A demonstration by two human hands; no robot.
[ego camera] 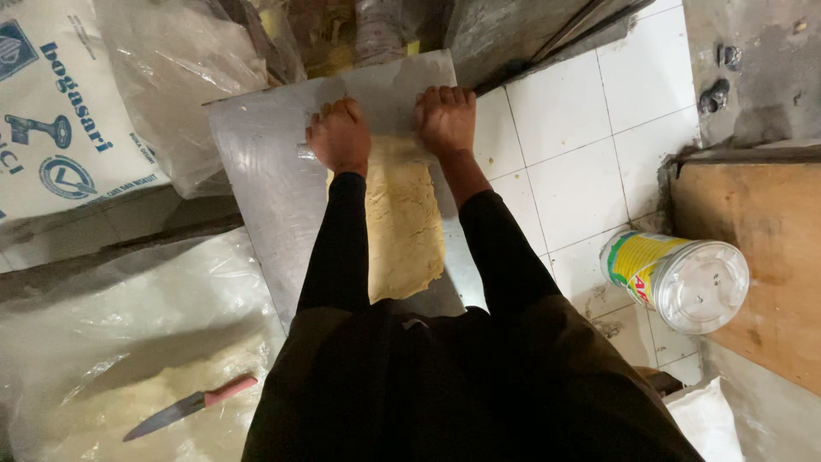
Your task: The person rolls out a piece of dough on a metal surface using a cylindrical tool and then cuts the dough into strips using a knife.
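Dark clothing fills the bottom of the view, and two black sleeves (338,248) run forward from it to the hands. At lower left, a knife (184,408) with a pink handle and a dark blade lies on a clear plastic sheet (128,342) dusted with pale crumbly dough or flour. At right, on the white tiled floor (573,171), a cylindrical can (676,278) with a yellow-and-green label lies tilted on its side against a wooden board (753,257); its clear plastic lid is on, and what is inside cannot be told.

Between the sleeves, a flattened sheet of yellowish dough (402,222) lies on a grey metal work surface (265,188), stretching from near the body up to the hands. The left hand (339,137) and the right hand (445,120) press palms-down at the far end of the dough, fingers held together and curled slightly forward over a rolling pin (306,152), of which only a shiny end shows beside the left hand. The hands are apart, with dough between them.

Farther off at upper left, a white printed sack (60,111) and a crumpled clear plastic bag (188,77) lean beside the metal surface; their contents are not visible.
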